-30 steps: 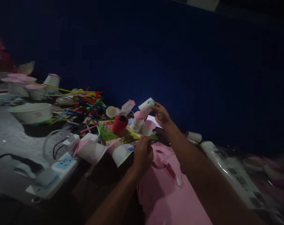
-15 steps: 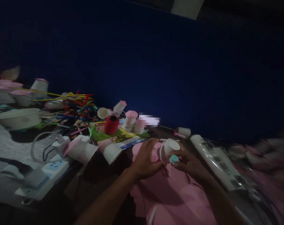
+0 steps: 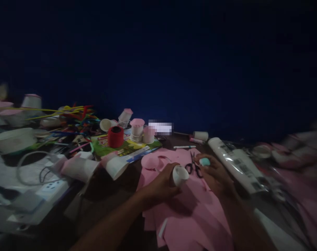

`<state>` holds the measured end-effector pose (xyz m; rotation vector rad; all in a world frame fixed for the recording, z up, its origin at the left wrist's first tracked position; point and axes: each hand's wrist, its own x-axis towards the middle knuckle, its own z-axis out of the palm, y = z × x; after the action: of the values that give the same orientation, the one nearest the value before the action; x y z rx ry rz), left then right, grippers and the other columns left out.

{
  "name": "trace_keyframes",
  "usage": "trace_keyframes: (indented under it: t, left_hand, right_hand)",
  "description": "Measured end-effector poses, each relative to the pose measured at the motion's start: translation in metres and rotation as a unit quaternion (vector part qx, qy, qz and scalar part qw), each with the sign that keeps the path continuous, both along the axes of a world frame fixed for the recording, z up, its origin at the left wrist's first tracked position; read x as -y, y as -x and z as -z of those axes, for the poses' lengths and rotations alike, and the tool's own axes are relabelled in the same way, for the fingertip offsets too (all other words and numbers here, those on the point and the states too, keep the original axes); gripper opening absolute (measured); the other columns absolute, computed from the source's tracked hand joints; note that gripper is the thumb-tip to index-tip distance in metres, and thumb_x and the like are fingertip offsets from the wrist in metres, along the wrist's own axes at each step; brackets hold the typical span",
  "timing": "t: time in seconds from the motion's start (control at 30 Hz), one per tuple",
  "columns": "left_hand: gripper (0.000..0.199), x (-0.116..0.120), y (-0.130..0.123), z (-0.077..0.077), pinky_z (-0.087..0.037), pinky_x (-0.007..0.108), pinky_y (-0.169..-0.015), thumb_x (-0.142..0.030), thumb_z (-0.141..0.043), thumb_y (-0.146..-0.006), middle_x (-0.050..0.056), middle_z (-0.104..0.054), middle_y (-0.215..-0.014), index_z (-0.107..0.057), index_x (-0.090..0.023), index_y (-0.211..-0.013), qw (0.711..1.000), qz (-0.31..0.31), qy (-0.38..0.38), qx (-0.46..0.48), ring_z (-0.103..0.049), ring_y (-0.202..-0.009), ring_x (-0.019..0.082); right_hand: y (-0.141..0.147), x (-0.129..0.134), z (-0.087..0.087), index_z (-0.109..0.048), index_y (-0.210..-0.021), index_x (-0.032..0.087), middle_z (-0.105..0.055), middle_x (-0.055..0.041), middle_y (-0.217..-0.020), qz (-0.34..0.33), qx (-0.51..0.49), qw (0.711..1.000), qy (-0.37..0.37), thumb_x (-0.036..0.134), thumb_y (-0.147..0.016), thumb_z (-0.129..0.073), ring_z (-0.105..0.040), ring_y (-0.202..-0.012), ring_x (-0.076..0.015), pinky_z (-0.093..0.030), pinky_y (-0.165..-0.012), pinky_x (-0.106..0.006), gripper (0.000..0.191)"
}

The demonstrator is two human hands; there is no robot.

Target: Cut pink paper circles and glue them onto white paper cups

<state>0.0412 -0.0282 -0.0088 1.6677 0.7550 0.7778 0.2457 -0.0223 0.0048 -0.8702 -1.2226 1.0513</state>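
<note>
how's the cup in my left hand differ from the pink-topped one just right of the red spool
The held cup shows its open mouth; the pink-topped cup shows a pink cap. The left hand grips the held cup; the pink-topped cup stands upright. Both look whitish.

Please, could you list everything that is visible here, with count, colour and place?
Held cup: one, white, above pink paper
Small round thing: one, aqua, right of cup
Pink paper: several pieces, pink, front centre
Scissors: one pair, dark, on paper
Pen: one, whitish, beyond paper
Other cups: many, white, several pink-topped, left, centre, right
Spool: one, red, on packet
Packet: one, mostly green, centre left
Craft stems: many, multicoloured, left
Bowl: one, white, left
Power strip: one, white, front left
Plastic packaging: count unclear, whitish, right
Backdrop: one, dark blue, rear
Left hand: one, holding cup
Right hand: one, holding aqua thing
</note>
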Motion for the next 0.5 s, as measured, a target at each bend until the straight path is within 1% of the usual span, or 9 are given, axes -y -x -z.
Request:
trace_keyframes:
  t: [0.03,0.1,0.17,0.23,0.3,0.37,0.43,0.5]
  left_hand:
    - [0.052,0.001,-0.001,-0.002,-0.042,0.024,-0.067,-0.013,-0.059,-0.066,0.003,-0.050,-0.103,-0.042,-0.020,-0.115,1.000,-0.005,-0.010,0.001,-0.049,-0.085,0.015]
    - [0.046,0.002,-0.002,-0.005,-0.040,0.024,-0.067,-0.009,-0.058,-0.064,0.001,-0.048,-0.096,-0.044,-0.019,-0.107,1.000,-0.009,-0.014,-0.010,-0.046,-0.081,0.014]
    - [0.044,0.002,-0.002,-0.008,-0.039,0.023,-0.066,-0.007,-0.056,-0.063,0.000,-0.048,-0.091,-0.044,-0.019,-0.103,1.000,-0.005,-0.006,-0.029,-0.044,-0.078,0.013]
    - [0.045,0.002,-0.003,-0.010,-0.039,0.024,-0.065,-0.007,-0.055,-0.063,0.001,-0.048,-0.092,-0.043,-0.018,-0.104,0.999,0.009,0.000,-0.044,-0.044,-0.078,0.013]
    - [0.047,0.002,-0.003,-0.011,-0.040,0.025,-0.067,-0.007,-0.054,-0.063,0.002,-0.050,-0.096,-0.042,-0.018,-0.107,0.999,0.016,-0.013,-0.050,-0.046,-0.082,0.014]
    - [0.049,0.000,-0.004,-0.009,-0.040,0.027,-0.070,-0.007,-0.056,-0.062,0.004,-0.051,-0.099,-0.042,-0.017,-0.108,0.997,0.015,-0.043,-0.061,-0.047,-0.084,0.016]
    - [0.050,-0.002,-0.004,-0.007,-0.040,0.029,-0.072,-0.007,-0.058,-0.061,0.004,-0.052,-0.099,-0.043,-0.016,-0.107,0.995,0.011,-0.064,-0.074,-0.048,-0.084,0.017]
    - [0.050,-0.003,-0.004,-0.004,-0.040,0.029,-0.071,-0.009,-0.059,-0.061,0.003,-0.053,-0.098,-0.043,-0.017,-0.107,0.994,0.014,-0.063,-0.083,-0.049,-0.083,0.017]
  right_hand:
    - [0.000,0.000,-0.002,-0.065,-0.087,0.029,-0.057,-0.0037,-0.089,0.001,-0.007,1.000,0.017,0.030,-0.062,-0.070,-0.052,-0.086,-0.0220,-0.041,-0.078,-0.036,0.025]
    - [0.003,0.001,-0.007,-0.066,-0.087,0.028,-0.054,-0.0027,-0.087,-0.005,-0.002,0.999,0.031,0.027,-0.062,-0.069,-0.050,-0.078,-0.0187,-0.040,-0.071,-0.032,0.025]
    - [0.007,0.002,-0.010,-0.068,-0.085,0.026,-0.051,-0.0030,-0.091,-0.018,0.015,0.999,0.022,0.027,-0.065,-0.067,-0.047,-0.078,-0.0171,-0.039,-0.068,-0.029,0.021]
    - [0.010,0.002,-0.010,-0.069,-0.084,0.023,-0.048,-0.0032,-0.089,-0.042,0.028,0.999,0.017,0.027,-0.067,-0.065,-0.046,-0.080,-0.0169,-0.038,-0.068,-0.028,0.017]
    - [0.013,0.003,-0.009,-0.068,-0.083,0.022,-0.049,-0.0030,-0.085,-0.067,0.033,0.997,0.027,0.027,-0.068,-0.064,-0.046,-0.079,-0.0172,-0.037,-0.069,-0.029,0.017]
    - [0.015,0.003,-0.005,-0.066,-0.084,0.022,-0.050,-0.0023,-0.082,-0.082,0.030,0.995,0.045,0.026,-0.067,-0.064,-0.046,-0.076,-0.0171,-0.037,-0.069,-0.029,0.018]
    - [0.018,0.003,0.000,-0.064,-0.086,0.023,-0.051,-0.0012,-0.079,-0.080,0.019,0.995,0.064,0.023,-0.064,-0.065,-0.046,-0.073,-0.0164,-0.037,-0.067,-0.028,0.022]
    - [0.021,0.003,0.004,-0.062,-0.088,0.024,-0.052,-0.0003,-0.077,-0.071,0.014,0.995,0.072,0.022,-0.064,-0.065,-0.046,-0.071,-0.0157,-0.036,-0.065,-0.027,0.024]
